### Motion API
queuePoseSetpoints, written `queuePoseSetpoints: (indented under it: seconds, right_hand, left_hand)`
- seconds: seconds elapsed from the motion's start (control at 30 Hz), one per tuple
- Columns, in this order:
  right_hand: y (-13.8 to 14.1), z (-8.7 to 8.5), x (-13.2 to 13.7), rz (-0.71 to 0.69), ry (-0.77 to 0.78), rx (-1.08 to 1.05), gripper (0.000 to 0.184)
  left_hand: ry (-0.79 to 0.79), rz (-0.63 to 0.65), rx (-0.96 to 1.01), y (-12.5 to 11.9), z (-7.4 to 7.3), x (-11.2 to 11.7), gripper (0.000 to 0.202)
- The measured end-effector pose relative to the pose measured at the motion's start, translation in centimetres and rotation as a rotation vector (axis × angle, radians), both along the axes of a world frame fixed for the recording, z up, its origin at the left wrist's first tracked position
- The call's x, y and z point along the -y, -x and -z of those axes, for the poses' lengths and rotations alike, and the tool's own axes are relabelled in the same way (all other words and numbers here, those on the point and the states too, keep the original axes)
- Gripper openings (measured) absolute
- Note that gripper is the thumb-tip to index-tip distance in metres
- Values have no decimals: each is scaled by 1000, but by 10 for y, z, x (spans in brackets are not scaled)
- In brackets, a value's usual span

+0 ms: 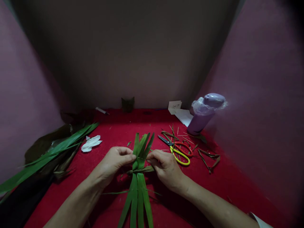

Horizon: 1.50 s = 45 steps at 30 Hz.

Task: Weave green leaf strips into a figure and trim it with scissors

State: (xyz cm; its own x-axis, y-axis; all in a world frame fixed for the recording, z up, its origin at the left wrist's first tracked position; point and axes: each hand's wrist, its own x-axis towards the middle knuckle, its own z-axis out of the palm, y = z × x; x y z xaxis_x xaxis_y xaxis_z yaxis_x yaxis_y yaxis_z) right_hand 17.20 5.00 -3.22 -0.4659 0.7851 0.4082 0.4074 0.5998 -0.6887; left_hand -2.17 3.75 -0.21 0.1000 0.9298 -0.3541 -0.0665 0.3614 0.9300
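Green leaf strips (140,186) lie lengthwise in front of me, fanned apart at both ends. A brownish leaf strip (142,170) crosses them near the middle, and a thin green strand (142,158) runs across just above it. My left hand (118,161) is closed, its thumb and forefinger pinching the left edge of the leaves and the strand's end. My right hand (163,166) is closed too, thumb and fingertips pinching the other end of the strand. Scissors (178,150) with one red and one yellow handle lie open beyond my right hand.
Long green leaves (59,152) and a dark bundle lie at left, near a crumpled white tissue (91,143). Brown leaf scraps (210,160) and thin sticks are scattered right. A purple container (199,122), white papers (184,116), a syringe-like tube (101,110) and a small dark leaf piece (128,104) stand farther back.
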Motion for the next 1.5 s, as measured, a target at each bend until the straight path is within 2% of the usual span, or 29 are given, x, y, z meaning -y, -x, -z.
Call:
queuePoseSetpoints:
  seconds: [0.17, 0.47, 0.83, 0.97, 1.1, 1.2, 1.5]
  right_hand:
    - [1, 0, 0, 21, 2, 20, 11]
    - [1, -3, 1, 44, 29, 49, 9]
    - [2, -4, 1, 35, 100, -18, 10]
    - [4, 1, -1, 32, 214, -105, 11]
    - [8, 6, -3, 12, 482, -336, 9]
    - [10, 7, -4, -16, 636, -503, 19]
    - [11, 3, -4, -44, 702, -585, 27]
  left_hand:
    - [0, -4, -16, -2, -3, 2, 17]
    - [-14, -2, -14, -1, 2, 1, 16]
    - [-15, 8, -34, -1, 3, 2, 18]
    - [-21, 13, -47, -1, 2, 1, 18]
    - [-21, -1, -39, -1, 1, 2, 17]
    - [-17, 2, -41, -2, 1, 3, 17]
    - [11, 33, -3, -4, -3, 5, 18]
